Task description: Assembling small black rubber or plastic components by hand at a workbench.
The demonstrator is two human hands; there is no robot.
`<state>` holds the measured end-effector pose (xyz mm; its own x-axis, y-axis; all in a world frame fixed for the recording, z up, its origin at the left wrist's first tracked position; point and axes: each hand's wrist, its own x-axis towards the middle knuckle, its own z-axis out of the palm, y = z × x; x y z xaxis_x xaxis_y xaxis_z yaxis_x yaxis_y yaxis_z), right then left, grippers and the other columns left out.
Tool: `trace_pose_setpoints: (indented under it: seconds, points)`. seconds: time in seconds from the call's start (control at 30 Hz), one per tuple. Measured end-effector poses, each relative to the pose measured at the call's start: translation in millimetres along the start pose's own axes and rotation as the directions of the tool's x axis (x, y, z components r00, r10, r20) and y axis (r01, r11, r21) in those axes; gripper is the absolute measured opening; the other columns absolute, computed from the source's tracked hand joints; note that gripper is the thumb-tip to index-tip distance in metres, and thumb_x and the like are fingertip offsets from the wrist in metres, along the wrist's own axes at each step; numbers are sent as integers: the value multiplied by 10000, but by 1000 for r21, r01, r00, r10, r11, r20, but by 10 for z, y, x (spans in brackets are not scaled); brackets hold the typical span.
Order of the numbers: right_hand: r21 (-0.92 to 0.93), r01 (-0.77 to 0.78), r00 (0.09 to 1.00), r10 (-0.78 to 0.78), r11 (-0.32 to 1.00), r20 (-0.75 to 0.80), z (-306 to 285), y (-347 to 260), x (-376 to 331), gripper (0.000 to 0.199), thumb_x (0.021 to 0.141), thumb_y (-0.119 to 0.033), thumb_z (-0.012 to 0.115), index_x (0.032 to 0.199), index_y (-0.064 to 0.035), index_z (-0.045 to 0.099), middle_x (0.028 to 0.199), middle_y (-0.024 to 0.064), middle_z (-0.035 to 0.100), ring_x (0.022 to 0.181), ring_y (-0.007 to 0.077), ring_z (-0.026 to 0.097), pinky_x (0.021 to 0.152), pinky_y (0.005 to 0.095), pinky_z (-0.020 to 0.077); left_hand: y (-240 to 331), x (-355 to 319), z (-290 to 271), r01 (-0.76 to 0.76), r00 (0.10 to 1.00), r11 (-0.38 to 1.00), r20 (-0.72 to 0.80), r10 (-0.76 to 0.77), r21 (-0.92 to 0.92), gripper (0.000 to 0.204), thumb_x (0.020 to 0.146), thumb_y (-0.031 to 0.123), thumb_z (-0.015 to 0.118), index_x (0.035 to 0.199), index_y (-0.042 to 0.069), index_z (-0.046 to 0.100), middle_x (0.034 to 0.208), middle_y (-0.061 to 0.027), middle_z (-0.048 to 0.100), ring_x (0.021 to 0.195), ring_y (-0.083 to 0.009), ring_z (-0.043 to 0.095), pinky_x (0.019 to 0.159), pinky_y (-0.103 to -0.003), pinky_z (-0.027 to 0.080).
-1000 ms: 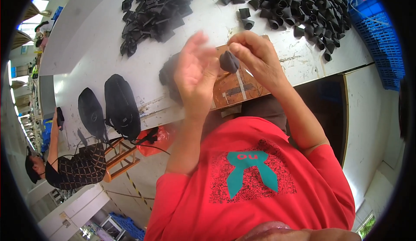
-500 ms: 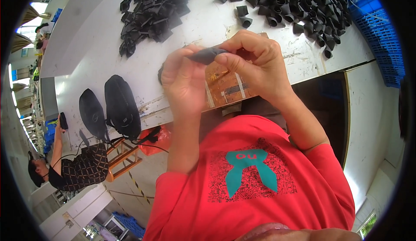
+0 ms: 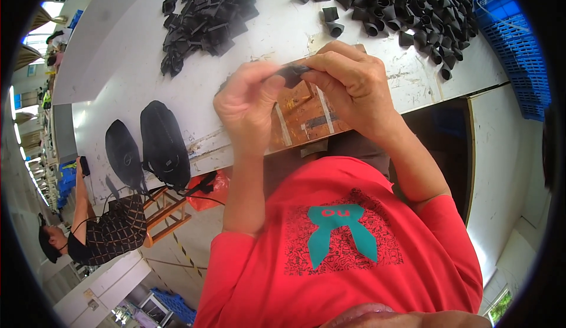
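Between my two hands a small black piece of soft sheet material is held over the table's near edge. My left hand, slightly blurred, closes its thumb and fingers on the piece's left end. The right end is pinched between thumb and forefinger of my right hand. Much of the piece is hidden by my fingers. Below it lies a worn brown board with pale strips. Beyond my hands are a heap of flat black pieces and, farther right, a heap of black tube-shaped pieces.
Two black bag-like items with cords lie on the white table at left. A blue plastic crate stands at the far right. A wooden stool, a red plastic bag and a co-worker are beyond the table's left.
My left hand has shifted slightly left and curled its fingers more around the black piece. The right hand keeps its pinch, and less of the piece shows between them.
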<state>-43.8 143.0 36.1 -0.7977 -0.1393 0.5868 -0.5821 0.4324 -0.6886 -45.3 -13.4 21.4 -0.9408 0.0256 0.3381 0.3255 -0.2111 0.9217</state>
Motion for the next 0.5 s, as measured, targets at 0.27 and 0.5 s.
trace_pose_setpoints:
  seconds: [0.27,0.5]
  points:
    - [75,-16,1000,18,997,-24,71,135,-68,80,703,-10,620,727,-25,546,623,89,472,545,257,482,472,332,377,42,78,82,-35,997,975,77,18,218,110,744,9,639,840,-31,601,777,-52,585,676,-95,524,625,-198,415]
    - [-79,139,988,-144,987,-61,134,119,-51,105,673,-35,629,691,-32,526,603,85,442,547,263,489,468,342,384,-91,104,26,-295,954,914,143,264,277,62,750,-29,614,810,-16,601,697,-45,566,611,-103,507,560,-198,411]
